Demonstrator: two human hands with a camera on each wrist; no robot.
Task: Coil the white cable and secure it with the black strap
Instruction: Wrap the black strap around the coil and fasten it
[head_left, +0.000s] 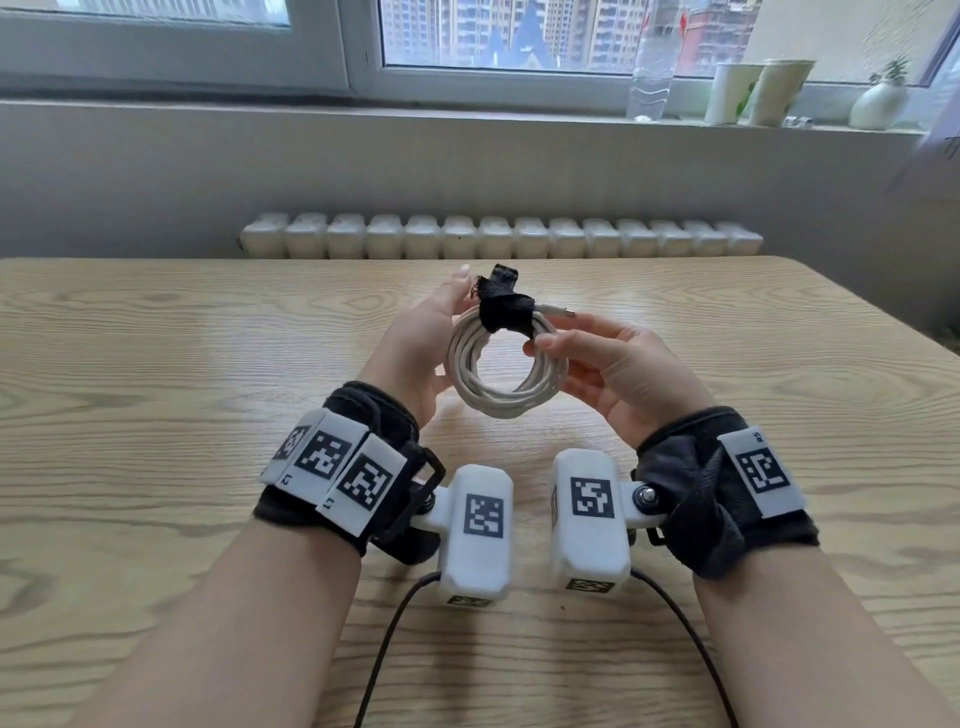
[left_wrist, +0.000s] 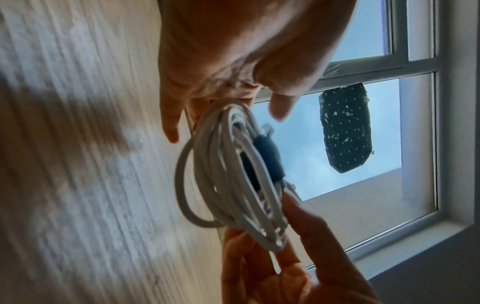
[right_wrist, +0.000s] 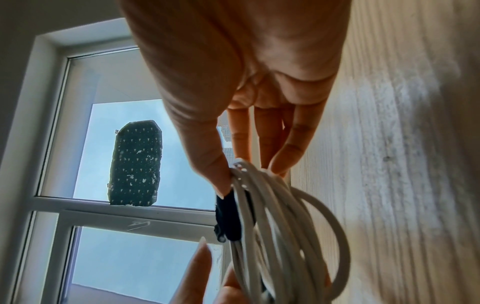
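The white cable (head_left: 506, 400) is wound into a round coil and held upright above the wooden table (head_left: 182, 364). A black strap (head_left: 506, 312) is wrapped round the top of the coil, its loose end sticking up (head_left: 503, 274). The cable's plug (head_left: 563, 313) pokes out to the right of the strap. My right hand (head_left: 545, 343) pinches the coil just right of the strap, thumb in front and fingers behind; the right wrist view shows this pinch (right_wrist: 249, 176) beside the strap (right_wrist: 228, 218). My left hand (head_left: 447, 332) rests straight fingers against the coil's left side, its thumb (left_wrist: 281, 107) off the cable (left_wrist: 207, 174).
Behind the table a white radiator (head_left: 498, 236) runs below the windowsill, which carries a clear bottle (head_left: 649, 78), two cups (head_left: 753, 93) and a small vase (head_left: 878, 104). Black leads (head_left: 395, 634) trail from my wrist cameras toward the table's near edge.
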